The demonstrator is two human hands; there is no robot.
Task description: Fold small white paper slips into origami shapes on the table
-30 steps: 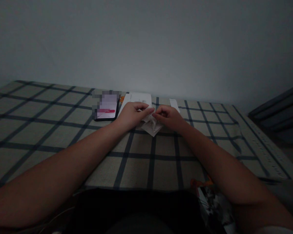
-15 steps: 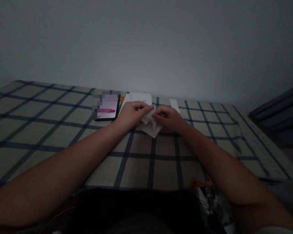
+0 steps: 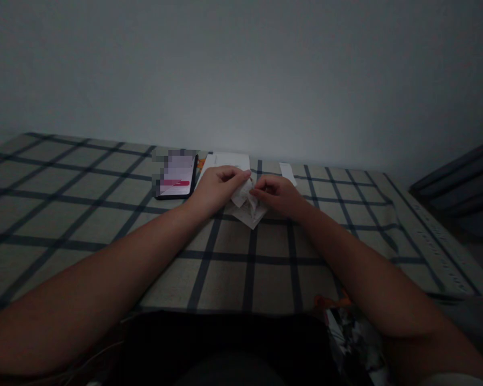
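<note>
A creased white piece of thin paper [image 3: 250,217], possibly a packet, is between my two hands over the checked cloth. My left hand [image 3: 216,186] pinches its upper left part between thumb and fingers. From the right, my right hand [image 3: 279,195] pinches the paper near its middle, fingers curled. The lower corner hangs toward me, and a small folded piece stands out in front. Any small thing at the fingertips is too dim to make out.
A lit phone [image 3: 179,177] lies left of my hands. Behind my left hand is a flat white box or booklet [image 3: 227,160]. A small white card [image 3: 288,172] lies behind my right hand. The checked tablecloth [image 3: 241,279] reaches the wall [image 3: 241,75].
The folded piece of paper between my hands has shifted and shows more white. My left fingertips have moved slightly left; my right hand stays nearly in place.
</note>
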